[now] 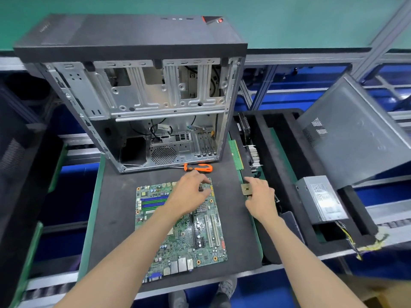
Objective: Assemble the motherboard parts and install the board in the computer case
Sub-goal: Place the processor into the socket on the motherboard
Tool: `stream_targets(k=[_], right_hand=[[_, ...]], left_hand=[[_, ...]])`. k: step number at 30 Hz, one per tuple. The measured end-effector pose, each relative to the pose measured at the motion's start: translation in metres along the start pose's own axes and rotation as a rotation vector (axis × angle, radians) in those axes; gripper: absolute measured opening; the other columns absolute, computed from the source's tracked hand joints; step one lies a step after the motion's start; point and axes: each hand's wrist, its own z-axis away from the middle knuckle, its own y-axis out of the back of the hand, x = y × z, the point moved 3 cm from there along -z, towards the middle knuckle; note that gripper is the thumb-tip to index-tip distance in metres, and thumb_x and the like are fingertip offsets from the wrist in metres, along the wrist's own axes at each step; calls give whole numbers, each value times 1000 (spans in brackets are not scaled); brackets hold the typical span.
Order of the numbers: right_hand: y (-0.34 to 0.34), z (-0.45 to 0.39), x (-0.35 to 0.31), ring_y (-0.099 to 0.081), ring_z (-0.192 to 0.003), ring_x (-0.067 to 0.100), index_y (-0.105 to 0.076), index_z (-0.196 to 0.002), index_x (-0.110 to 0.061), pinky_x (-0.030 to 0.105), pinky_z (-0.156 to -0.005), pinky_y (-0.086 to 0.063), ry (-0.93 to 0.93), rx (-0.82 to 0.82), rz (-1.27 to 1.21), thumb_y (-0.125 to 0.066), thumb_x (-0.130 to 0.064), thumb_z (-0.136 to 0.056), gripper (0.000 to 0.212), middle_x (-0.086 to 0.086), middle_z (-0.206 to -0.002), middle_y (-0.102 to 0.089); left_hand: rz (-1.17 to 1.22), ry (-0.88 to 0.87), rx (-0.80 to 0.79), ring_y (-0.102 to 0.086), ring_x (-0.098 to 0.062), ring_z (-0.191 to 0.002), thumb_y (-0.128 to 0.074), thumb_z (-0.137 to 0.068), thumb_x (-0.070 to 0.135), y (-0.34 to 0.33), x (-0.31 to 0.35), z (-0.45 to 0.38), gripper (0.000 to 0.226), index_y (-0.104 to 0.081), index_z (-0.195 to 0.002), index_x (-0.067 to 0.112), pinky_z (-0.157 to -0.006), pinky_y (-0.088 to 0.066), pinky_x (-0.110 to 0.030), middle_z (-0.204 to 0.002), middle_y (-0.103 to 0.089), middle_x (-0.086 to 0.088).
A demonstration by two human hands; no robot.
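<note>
Motherboard [178,230], a green rectangular circuit board with blue and green memory slots, lies flat on the dark grey foam mat [115,218], long axis running from the near edge toward the open case. Small square gold-tan processor chip [246,189] sits off the board, on the mat just beside the board's far right corner.

Right hand [261,196] is at the chip: thumb and forefinger bracket its far and near sides, apparently pinching it. Whether it is lifted or resting on the mat cannot be told. Left hand [191,194] hovers over the board's far right area, fingers loosely curled, holding nothing visible; contact with the board cannot be told.

Judgement: the chip must travel left and toward the person, onto the board. The socket itself is hidden under the left forearm, so its exact spot is unknown. Right hand is the nearer one.

Outward: green memory stick [235,154] lies beyond the chip; orange-handled screwdriver [198,167] lies before the grey metal computer case [142,103], which stands open toward the person.
</note>
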Motion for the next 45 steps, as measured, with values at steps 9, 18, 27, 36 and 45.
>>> stream_targets(k=[9, 18, 27, 36, 45], right_hand=[[1, -11, 3, -47, -119, 20, -51, -129, -23, 33, -91, -25, 92, -8, 52, -63, 6, -78, 60, -4, -123, -59], [-1, -17, 10, -47, -114, 19, -46, -130, -24, 33, -89, -18, 239, -22, 152, -63, 5, -77, 62, -5, -124, -52], [15, 9, -46, -58, -107, 4, -56, -130, -20, 26, -100, -42, 183, -75, -691, -71, -10, -89, 45, -10, -112, -63], [0, 35, -134, -64, -95, 25, -59, -130, -1, 32, -79, -48, 4, -505, -1623, -58, -5, -94, 36, 15, -112, -66], [-18, 55, -172, -60, -92, 26, -57, -130, 2, 38, -81, -42, 15, -801, -1847, -59, -17, -92, 42, 17, -107, -65]], left_hand=[[-83, 4, -161, -52, -19, -115, -60, -91, 28, -28, 22, -26, 29, -64, -120, 25, -100, -43, -42, -119, -57, 2], [35, 58, -38, -56, -12, -101, -63, -89, 24, -16, 20, -27, 25, -69, -113, 25, -90, -46, -31, -113, -62, 7], [235, 63, 112, -61, 3, -94, -74, -82, 18, 15, 10, 0, 31, -71, -111, 29, -82, -44, -14, -108, -68, 13], [368, -65, 119, -60, -2, -108, -88, -66, 15, 57, -17, 49, 67, -60, -124, 38, -84, -44, -9, -115, -63, 21], [356, -94, 265, -63, -10, -102, -90, -61, 22, 86, -40, 81, 58, -67, -112, 38, -81, -43, -11, -106, -66, 18]])
